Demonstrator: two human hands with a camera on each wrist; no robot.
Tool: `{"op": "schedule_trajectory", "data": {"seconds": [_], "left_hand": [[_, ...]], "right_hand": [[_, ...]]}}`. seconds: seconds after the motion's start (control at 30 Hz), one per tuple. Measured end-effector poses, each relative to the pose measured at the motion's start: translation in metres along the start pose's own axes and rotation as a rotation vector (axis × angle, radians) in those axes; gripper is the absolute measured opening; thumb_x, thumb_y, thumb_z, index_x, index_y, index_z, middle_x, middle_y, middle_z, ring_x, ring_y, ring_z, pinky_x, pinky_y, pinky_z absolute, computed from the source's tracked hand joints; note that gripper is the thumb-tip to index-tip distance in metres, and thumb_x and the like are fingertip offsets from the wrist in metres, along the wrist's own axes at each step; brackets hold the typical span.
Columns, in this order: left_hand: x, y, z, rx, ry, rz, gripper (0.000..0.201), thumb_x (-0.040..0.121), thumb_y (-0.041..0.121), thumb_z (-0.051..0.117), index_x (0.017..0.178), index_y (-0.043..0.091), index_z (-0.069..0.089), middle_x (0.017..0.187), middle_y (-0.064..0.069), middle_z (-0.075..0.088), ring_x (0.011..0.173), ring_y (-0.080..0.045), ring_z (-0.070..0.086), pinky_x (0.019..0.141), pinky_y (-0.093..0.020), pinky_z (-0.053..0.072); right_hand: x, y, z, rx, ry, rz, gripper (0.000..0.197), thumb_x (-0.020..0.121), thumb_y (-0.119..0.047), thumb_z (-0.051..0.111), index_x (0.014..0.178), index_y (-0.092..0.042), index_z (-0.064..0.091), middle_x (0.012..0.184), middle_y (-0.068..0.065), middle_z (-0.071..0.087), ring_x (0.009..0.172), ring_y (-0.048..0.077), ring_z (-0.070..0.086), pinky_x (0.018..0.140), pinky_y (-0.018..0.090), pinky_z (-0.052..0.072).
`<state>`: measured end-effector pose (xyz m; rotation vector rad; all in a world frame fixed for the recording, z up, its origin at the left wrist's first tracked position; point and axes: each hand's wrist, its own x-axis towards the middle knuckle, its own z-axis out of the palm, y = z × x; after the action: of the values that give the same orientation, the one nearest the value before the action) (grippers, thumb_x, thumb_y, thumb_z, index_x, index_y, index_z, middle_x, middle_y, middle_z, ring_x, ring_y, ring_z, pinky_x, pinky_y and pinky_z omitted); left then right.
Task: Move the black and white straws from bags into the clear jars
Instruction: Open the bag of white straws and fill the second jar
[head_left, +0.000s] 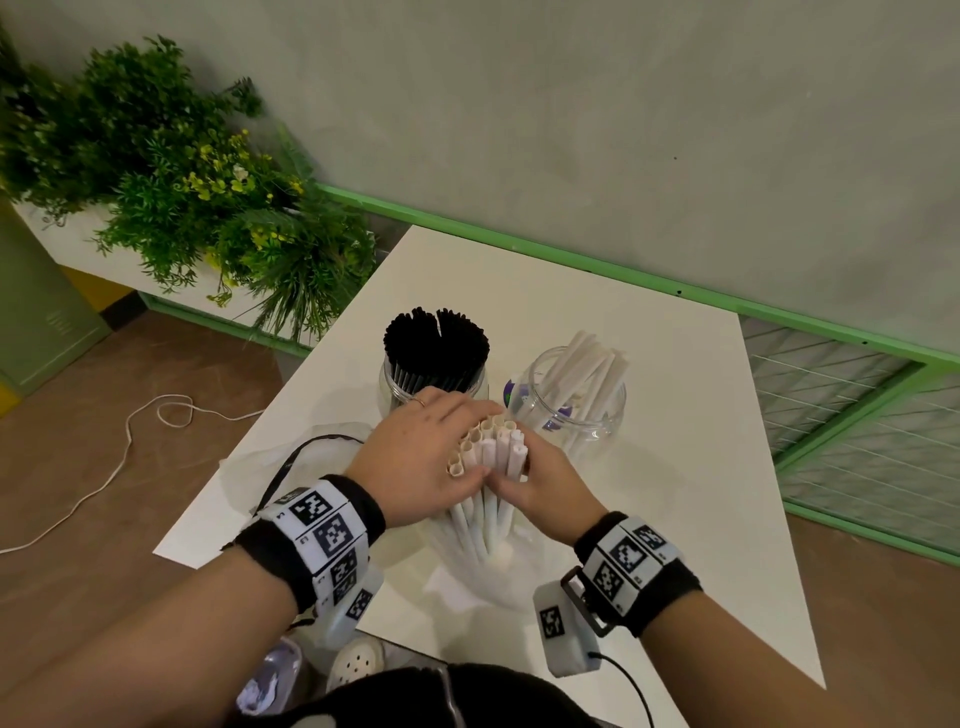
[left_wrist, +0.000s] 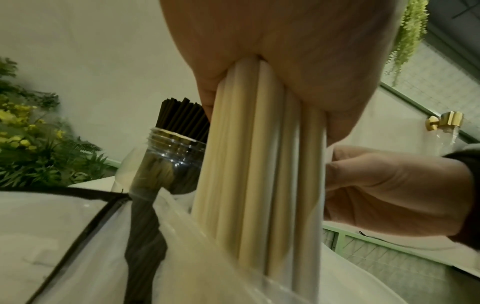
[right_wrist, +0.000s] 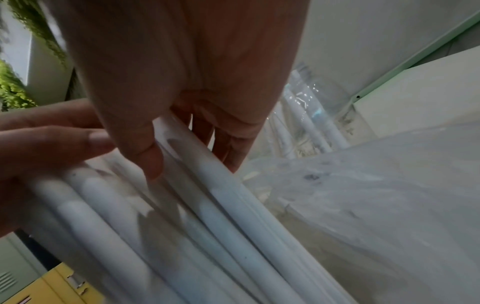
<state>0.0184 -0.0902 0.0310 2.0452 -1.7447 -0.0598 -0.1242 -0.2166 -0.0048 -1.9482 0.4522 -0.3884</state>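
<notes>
White straws (head_left: 491, 457), a bundle standing in its bag (head_left: 483, 577), are gripped by curled fingers of left hand (head_left: 421, 457) and right hand (head_left: 540, 483). Beyond, black straws (head_left: 436, 345) fill one jar; the other jar (head_left: 576, 405) looks partly filled.

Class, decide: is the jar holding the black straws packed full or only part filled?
Packed full. The black straws crowd the mouth of their jar, with one narrow gap showing.
</notes>
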Motion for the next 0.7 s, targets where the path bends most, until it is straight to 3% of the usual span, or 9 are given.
{"op": "schedule_trajectory", "data": {"seconds": [0.17, 0.33, 0.47, 0.57, 0.63, 0.7], "left_hand": [[-0.004, 0.002, 0.002, -0.003, 0.064, -0.036, 0.044, 0.08, 0.043, 0.047, 0.12, 0.028, 0.056, 0.11, 0.012, 0.061, 0.104, -0.015, 0.049, 0.088, -0.026, 0.04], [-0.005, 0.004, 0.005, 0.016, 0.088, -0.058, 0.035, 0.08, 0.046, 0.047, 0.109, 0.032, 0.059, 0.102, 0.016, 0.061, 0.101, -0.015, 0.049, 0.086, -0.029, 0.045], [-0.004, 0.007, 0.008, 0.072, 0.101, -0.037, 0.029, 0.08, 0.048, 0.051, 0.103, 0.033, 0.062, 0.098, 0.016, 0.061, 0.097, -0.015, 0.051, 0.08, -0.03, 0.048], [-0.002, 0.01, 0.009, 0.095, 0.102, -0.016, 0.029, 0.082, 0.048, 0.051, 0.102, 0.032, 0.064, 0.097, 0.015, 0.062, 0.095, -0.017, 0.052, 0.077, -0.03, 0.048], [0.0, 0.012, 0.009, 0.106, 0.097, -0.01, 0.028, 0.083, 0.048, 0.05, 0.102, 0.032, 0.065, 0.097, 0.014, 0.061, 0.095, -0.017, 0.052, 0.08, -0.028, 0.046], [0.001, 0.013, 0.009, 0.114, 0.093, -0.007, 0.026, 0.084, 0.047, 0.05, 0.101, 0.033, 0.064, 0.096, 0.014, 0.061, 0.094, -0.016, 0.051, 0.081, -0.024, 0.04]], "right_hand": [[-0.004, 0.004, -0.001, 0.027, 0.052, 0.041, 0.03, 0.078, -0.009, 0.076, 0.104, -0.018, 0.064, 0.098, -0.003, 0.069, 0.094, 0.011, 0.064, 0.084, 0.027, 0.051], [-0.013, 0.005, 0.002, 0.111, 0.116, 0.086, 0.026, 0.077, -0.01, 0.078, 0.101, -0.013, 0.067, 0.093, -0.003, 0.068, 0.087, 0.007, 0.063, 0.077, 0.017, 0.047], [-0.021, 0.006, 0.0, 0.125, 0.135, 0.12, 0.013, 0.081, -0.01, 0.074, 0.09, -0.015, 0.066, 0.087, -0.003, 0.069, 0.083, 0.01, 0.063, 0.076, 0.026, 0.05], [-0.024, 0.0, 0.003, 0.09, 0.194, 0.052, 0.013, 0.085, -0.007, 0.07, 0.083, -0.019, 0.063, 0.076, -0.014, 0.065, 0.073, 0.003, 0.059, 0.07, 0.018, 0.047], [-0.025, -0.002, 0.006, 0.039, 0.251, 0.013, 0.01, 0.086, -0.012, 0.07, 0.084, -0.015, 0.061, 0.073, -0.01, 0.061, 0.069, 0.004, 0.056, 0.065, 0.016, 0.044], [-0.027, -0.001, 0.008, -0.043, 0.295, -0.002, 0.016, 0.087, -0.016, 0.069, 0.094, -0.021, 0.055, 0.077, -0.012, 0.06, 0.072, 0.001, 0.058, 0.064, 0.013, 0.042]]}}
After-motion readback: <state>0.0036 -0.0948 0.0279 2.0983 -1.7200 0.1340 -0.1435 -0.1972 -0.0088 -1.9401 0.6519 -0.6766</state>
